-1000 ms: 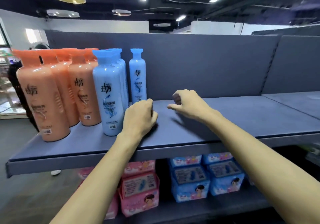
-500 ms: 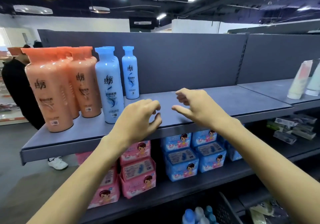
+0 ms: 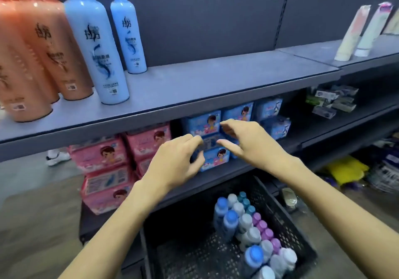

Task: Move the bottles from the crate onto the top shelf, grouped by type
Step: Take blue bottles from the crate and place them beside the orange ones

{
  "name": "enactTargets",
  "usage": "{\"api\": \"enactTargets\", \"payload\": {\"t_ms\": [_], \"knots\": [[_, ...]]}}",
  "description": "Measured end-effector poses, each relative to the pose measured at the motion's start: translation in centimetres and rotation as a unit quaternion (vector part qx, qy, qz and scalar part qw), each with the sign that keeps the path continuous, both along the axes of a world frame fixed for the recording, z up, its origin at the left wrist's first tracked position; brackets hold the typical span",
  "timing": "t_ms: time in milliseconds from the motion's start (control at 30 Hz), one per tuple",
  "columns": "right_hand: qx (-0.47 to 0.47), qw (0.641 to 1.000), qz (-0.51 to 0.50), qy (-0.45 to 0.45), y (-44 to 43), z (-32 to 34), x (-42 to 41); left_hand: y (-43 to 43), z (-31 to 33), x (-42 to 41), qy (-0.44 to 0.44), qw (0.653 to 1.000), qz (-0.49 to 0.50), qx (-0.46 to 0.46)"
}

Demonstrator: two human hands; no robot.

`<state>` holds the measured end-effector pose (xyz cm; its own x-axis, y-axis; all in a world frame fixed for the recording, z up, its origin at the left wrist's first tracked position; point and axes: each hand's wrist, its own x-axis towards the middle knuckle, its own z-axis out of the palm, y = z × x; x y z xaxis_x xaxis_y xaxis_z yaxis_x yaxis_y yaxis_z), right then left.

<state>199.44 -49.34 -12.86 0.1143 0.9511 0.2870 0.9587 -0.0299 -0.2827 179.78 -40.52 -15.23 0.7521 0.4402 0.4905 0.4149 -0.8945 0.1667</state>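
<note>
Both grips empty, fingers loosely curled and apart. Left hand (image 3: 177,162) and right hand (image 3: 250,142) sit side by side at frame centre, close but not touching, in front of the lower shelf (image 3: 218,179) and above the crate.

Black perforated crate (image 3: 287,220) at lower centre-right, on the floor below the shelving. Bottles in the crate (image 3: 248,229) stand upright, packed along its right side: blue caps (image 3: 231,216), grey-white caps (image 3: 246,219), teal caps (image 3: 244,197) at the far end, purple caps (image 3: 262,225) in a row against the right wall. Left half of the crate floor is bare.

Top shelf (image 3: 194,84) runs across the upper half of the frame. Upper left: orange shampoo bottles (image 3: 49,47) grouped together, motion-blurred. Just right of them, the near light blue shampoo bottle (image 3: 95,47), another light blue bottle (image 3: 127,30) behind it closer to the back panel. Rest of that shelf section to the right is bare.

Upper right, on the adjoining shelf: pale tubes (image 3: 354,32) standing on their caps, leaning.

Lower shelf: pink boxes (image 3: 103,166) stacked at left, blue boxes (image 3: 237,114) at centre, partly hidden by the hands. Small flat packs (image 3: 332,101) at mid right. Yellow item (image 3: 345,168) at right near the floor, too blurred to identify.
</note>
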Motion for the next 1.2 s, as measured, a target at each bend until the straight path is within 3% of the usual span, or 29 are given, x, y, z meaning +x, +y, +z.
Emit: {"api": "enactTargets", "payload": {"t_ms": [233, 600, 767, 1000, 1200], "knots": [[-0.147, 0.988, -0.047, -0.013, -1.7, -11.2, 0.8, -2.9, -11.7, 1.1, 0.066, 0.989, 0.049, -0.124], [-0.331, 0.921, -0.162, 0.126, -3.7, -26.5, 2.7, -6.3, -23.1, 2.5, 0.175, 0.953, 0.090, -0.232], [-0.347, 0.894, -0.192, 0.207, -3.7, -31.7, 2.4, -6.7, -25.3, 3.3, 0.190, 0.940, 0.099, -0.264], [-0.274, 0.865, -0.279, 0.315, -1.9, -36.3, 0.8, -7.0, -27.4, 3.6, 0.189, 0.932, 0.133, -0.281], [-0.248, 0.854, -0.298, 0.348, -1.0, -39.2, 0.5, -7.9, -29.1, 2.7, 0.202, 0.927, 0.129, -0.290]]}}
